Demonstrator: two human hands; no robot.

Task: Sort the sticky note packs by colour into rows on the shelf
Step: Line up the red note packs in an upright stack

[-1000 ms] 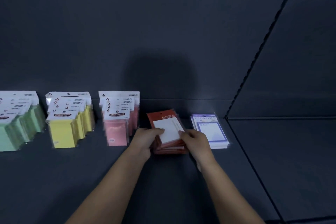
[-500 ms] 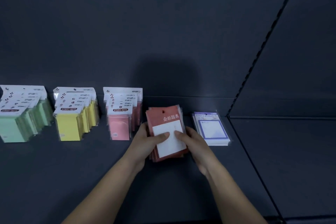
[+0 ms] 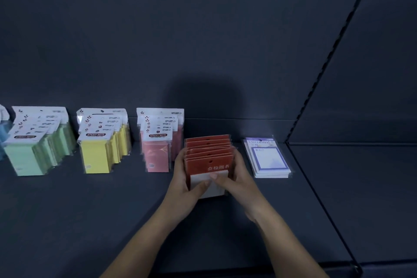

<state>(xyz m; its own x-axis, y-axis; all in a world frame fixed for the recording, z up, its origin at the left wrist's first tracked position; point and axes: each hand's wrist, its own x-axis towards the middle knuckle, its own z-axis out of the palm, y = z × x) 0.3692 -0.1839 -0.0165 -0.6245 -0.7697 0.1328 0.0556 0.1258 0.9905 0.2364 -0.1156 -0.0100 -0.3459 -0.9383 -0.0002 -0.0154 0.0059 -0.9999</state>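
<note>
Just below the centre of the frame we found the red sticky note packs (image 3: 208, 158), a fanned stack standing upright on the dark shelf (image 3: 90, 221). The front pack showed a white panel under a red header with pale characters. Both hands clasped that stack. The left hand (image 3: 180, 187) wrapped its curled fingers round the stack's left-of-frame side, its thumb lying across the white panel. The right hand (image 3: 241, 180) gripped the opposite side in the same way, and we noted the two thumb tips close together on the front pack. Both forearms rose from the bottom edge of the frame.

Just left of the red stack we saw the pink packs (image 3: 158, 156) standing in a row front to back, close to the left hand; whether they touched it we could not tell. Further left stood the yellow packs (image 3: 97, 158) and then the green packs (image 3: 29, 158), each in its own row, with a sliver of blue packs (image 3: 3, 133) at the far left edge. Right of the right hand, the purple packs (image 3: 267, 160) lay flat in a small pile, near it but apart. Behind everything rose the dark back panel (image 3: 203, 40), and a slotted upright (image 3: 317, 79) ran diagonally through the right of the frame.
</note>
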